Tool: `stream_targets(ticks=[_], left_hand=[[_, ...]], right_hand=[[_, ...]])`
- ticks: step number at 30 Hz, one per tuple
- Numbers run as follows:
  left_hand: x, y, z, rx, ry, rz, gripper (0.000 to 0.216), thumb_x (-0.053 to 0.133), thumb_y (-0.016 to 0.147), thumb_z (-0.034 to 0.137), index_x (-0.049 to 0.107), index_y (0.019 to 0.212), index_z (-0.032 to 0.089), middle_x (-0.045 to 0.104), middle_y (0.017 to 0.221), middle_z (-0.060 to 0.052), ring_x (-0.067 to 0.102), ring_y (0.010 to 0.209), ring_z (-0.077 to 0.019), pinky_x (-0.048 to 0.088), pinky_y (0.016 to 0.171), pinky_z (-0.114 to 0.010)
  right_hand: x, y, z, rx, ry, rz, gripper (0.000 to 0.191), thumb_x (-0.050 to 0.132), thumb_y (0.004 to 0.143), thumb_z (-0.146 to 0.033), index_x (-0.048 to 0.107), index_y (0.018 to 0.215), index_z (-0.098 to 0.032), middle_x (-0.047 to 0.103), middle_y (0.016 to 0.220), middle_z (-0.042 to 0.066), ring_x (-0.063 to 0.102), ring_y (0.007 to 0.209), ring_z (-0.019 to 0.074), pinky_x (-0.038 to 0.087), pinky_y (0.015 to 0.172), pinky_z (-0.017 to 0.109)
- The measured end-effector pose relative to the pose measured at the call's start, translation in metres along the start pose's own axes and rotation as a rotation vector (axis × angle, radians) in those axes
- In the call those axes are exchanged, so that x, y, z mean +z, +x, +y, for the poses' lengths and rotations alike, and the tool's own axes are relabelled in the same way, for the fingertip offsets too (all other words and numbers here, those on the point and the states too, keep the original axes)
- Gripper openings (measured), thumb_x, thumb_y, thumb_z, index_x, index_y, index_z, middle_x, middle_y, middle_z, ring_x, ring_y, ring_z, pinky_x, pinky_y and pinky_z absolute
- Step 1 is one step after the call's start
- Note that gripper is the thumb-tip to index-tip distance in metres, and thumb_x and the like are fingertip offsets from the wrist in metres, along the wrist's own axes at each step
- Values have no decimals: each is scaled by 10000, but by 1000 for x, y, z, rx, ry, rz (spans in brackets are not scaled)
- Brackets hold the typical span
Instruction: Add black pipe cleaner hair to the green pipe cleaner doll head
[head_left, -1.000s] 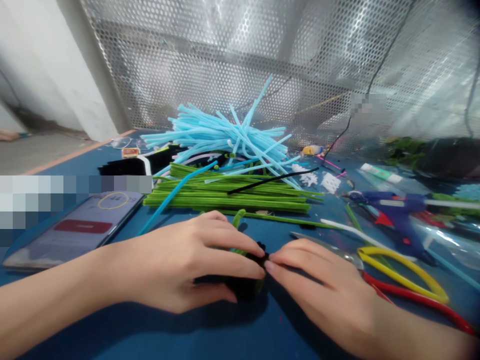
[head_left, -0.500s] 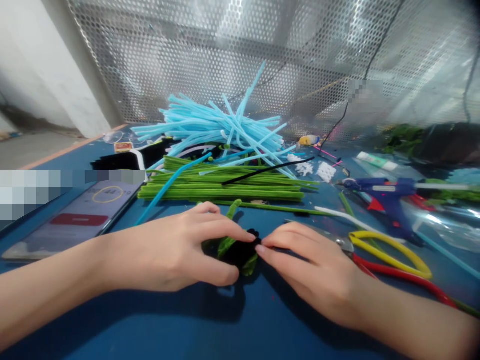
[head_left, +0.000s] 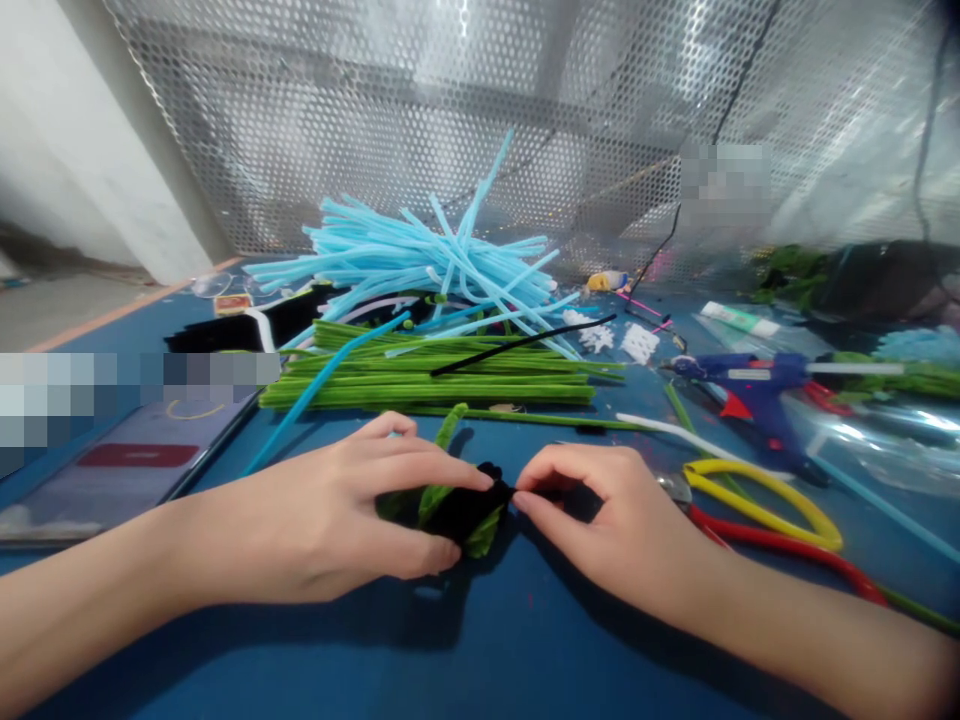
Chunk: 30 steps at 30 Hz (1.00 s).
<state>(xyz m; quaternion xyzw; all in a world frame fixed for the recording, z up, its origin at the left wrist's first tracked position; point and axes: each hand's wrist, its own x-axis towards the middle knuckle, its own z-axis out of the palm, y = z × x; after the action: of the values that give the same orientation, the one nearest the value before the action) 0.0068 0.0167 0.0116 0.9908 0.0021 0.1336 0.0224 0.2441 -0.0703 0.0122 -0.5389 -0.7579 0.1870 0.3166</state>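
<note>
Blue worktop (head_left: 600,650) crowded: loose light-blue pipe cleaners (head_left: 420,260) heaped at 12 o'clock, green pipe cleaners (head_left: 427,388) stacked just in front of them, phone (head_left: 135,480) at 9 o'clock, blue glue gun (head_left: 757,390) at 3 o'clock, red-and-yellow-handled pliers (head_left: 780,545) at 4 o'clock just beside the right hand (head_left: 607,530). Nothing stands between the hands and the bundle. Black-and-green pipe-cleaner bundle (head_left: 457,515) lies on the worktop at 6 o'clock, fuzzy black middle, green loops out the sides, one green stem (head_left: 448,425) sticking up toward 12. Left hand (head_left: 315,530) fingers (head_left: 420,480) lie over it, thumb along its near side, holding it down. Right hand fingers (head_left: 547,500) curved into a narrow pinch, tips touching its right end
</note>
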Motion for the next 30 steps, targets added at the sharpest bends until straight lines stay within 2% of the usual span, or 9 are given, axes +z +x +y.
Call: stream_targets(ticks=[4, 8, 12, 15, 20, 26, 30], left_hand=[[0, 2, 0, 19, -92, 26, 294, 553, 872, 94, 628, 1094, 272, 561, 1330, -63, 579, 1065, -221, 348, 1026, -422], [0, 4, -2, 0, -140, 39, 273, 547, 882, 107, 630, 1082, 275, 583, 1315, -53, 588, 1080, -216, 353, 1011, -402], [3, 0, -4, 14, -134, 50, 282, 574, 881, 129, 616, 1107, 292, 597, 1301, -49, 603, 1078, -201, 301, 1065, -405], [5, -3, -5, -1, -126, 91, 253, 552, 903, 165, 622, 1100, 306, 616, 1278, -47, 622, 1067, -196, 282, 1091, -408], [7, -1, -7, 37, -130, 134, 243, 555, 887, 138, 633, 1080, 265, 607, 1284, -72, 634, 1051, -191, 278, 1097, -371], [7, -1, -8, 66, -129, 122, 244, 541, 888, 133, 628, 1087, 243, 598, 1291, -89, 620, 1081, -198, 298, 1081, -362], [6, -2, -8, 52, -115, 118, 248, 533, 896, 145, 615, 1097, 267, 604, 1290, -75, 624, 1070, -194, 318, 1067, -373]], right_hand=[[4, -2, 4, -110, -33, 20, 150, 582, 791, -87, 639, 680, -170, 640, 619, -22, 559, 549, 91, 417, 521, 197], [8, -3, 10, -248, -69, 66, 154, 559, 824, -74, 664, 730, -136, 659, 670, 21, 592, 602, 111, 466, 572, 216], [5, -6, 11, -539, -419, 37, 235, 464, 872, -38, 683, 798, -79, 675, 811, 135, 610, 735, 200, 533, 681, 330], [1, -9, 8, -723, -688, 29, 280, 414, 869, 14, 693, 859, -13, 675, 817, 184, 618, 741, 238, 553, 683, 385], [-3, -11, 6, -793, -783, 90, 267, 433, 881, 11, 683, 964, 51, 716, 736, 164, 649, 639, 222, 570, 603, 360], [1, -8, 6, -827, -877, 115, 264, 444, 868, 5, 707, 854, -17, 719, 681, 127, 639, 572, 188, 561, 593, 327], [3, -9, 6, -785, -809, 137, 302, 424, 848, -5, 685, 720, -87, 694, 669, 123, 609, 563, 188, 534, 564, 322]])
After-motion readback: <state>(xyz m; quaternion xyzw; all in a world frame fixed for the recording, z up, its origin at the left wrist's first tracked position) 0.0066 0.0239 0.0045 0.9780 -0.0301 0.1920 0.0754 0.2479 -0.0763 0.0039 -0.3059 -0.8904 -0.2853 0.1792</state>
